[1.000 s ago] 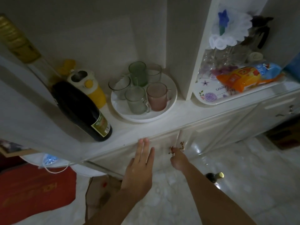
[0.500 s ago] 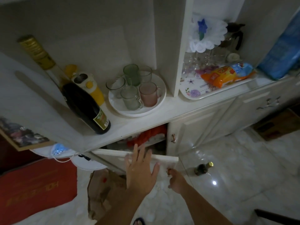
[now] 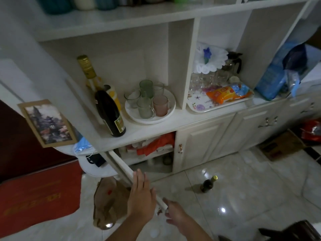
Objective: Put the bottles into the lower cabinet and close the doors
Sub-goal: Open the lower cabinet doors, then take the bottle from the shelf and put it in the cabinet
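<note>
A tall dark bottle (image 3: 111, 115) with a green label stands on the white counter (image 3: 156, 129); a gold-capped bottle (image 3: 87, 70) stands behind it. On the floor tiles stands a small dark bottle (image 3: 207, 184) with a gold cap. The lower cabinet's left door (image 3: 121, 166) is swung out wide, showing a shelf with red and orange things (image 3: 156, 145). My left hand (image 3: 141, 195) lies flat on the door near its free end. Just right of that end, beside the small handle (image 3: 159, 212), is my right hand (image 3: 175, 213), fingers loosely spread. The right door (image 3: 199, 141) is shut.
A round tray of glass mugs (image 3: 150, 105) and a flowered tray with a snack pack (image 3: 225, 94) sit on the counter. A brown paper bag (image 3: 107, 202) and a red box (image 3: 38, 193) lie left of the door; a cardboard box (image 3: 281, 146) is at right.
The left cabinet door went from shut to swung wide open. Both hands moved back and down with it. The view pulled back, showing more of the shelves.
</note>
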Available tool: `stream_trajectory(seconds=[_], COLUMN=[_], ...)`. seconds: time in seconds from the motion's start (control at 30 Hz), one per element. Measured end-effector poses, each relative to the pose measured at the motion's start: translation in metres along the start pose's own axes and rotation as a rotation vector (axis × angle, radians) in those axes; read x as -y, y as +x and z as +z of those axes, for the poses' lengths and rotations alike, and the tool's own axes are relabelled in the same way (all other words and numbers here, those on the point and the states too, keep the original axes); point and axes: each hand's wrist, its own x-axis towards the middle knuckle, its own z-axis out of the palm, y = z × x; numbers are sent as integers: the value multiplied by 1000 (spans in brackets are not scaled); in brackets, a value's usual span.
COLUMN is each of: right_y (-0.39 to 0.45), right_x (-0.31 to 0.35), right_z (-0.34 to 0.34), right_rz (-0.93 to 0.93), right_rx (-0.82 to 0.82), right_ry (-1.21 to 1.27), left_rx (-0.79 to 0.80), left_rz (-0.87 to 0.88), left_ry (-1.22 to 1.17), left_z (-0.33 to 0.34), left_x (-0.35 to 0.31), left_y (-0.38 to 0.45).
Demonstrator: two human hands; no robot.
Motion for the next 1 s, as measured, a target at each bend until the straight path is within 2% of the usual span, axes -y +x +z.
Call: stream_trajectory(seconds=[0.1, 0.27, 0.33, 0.4, 0.5, 0.57, 0.63, 0.67, 0.7, 0.73, 0.87, 1.0], right_y=[-11, -29, -34, -44, -41, -48, -53, -59, -67, -73, -96, -107], right_x=[-22, -42, -46, -51, -54, -45, -33, -25, -17, -9, 17, 39], right_z=[19, 58, 73, 86, 93, 91, 85, 82, 79, 76, 56, 30], right_rz=[-16, 31, 44, 9, -157, -308, -368, -400, -421, -441, -508, -587], right_rx=[-5, 64, 85, 117, 16, -99, -156, -172, -185, -189, -248, -263], right_ry=[-101, -139, -121, -132, -152, -273, -390, -450, -511, -560, -650, -693], left_rx=[31, 129, 119, 156, 207, 249, 162, 187, 273, 246, 330, 447], left_rz=[26, 137, 160, 183, 192, 223, 242, 266, 261, 252, 244, 219], left_ry=[-22, 6, -6, 6, 44, 157, 285, 329, 303, 253, 277, 270], left_z=[-4, -10, -11, -17, -21, -29, -30, -36, -45, -48, -53, -55], left_x=[17, 59, 73, 86, 114, 128, 137, 135, 130, 124, 106, 118], left_y=[-20, -33, -38, -45, -53, -59, -61, -62, -63, -66, -72, -74])
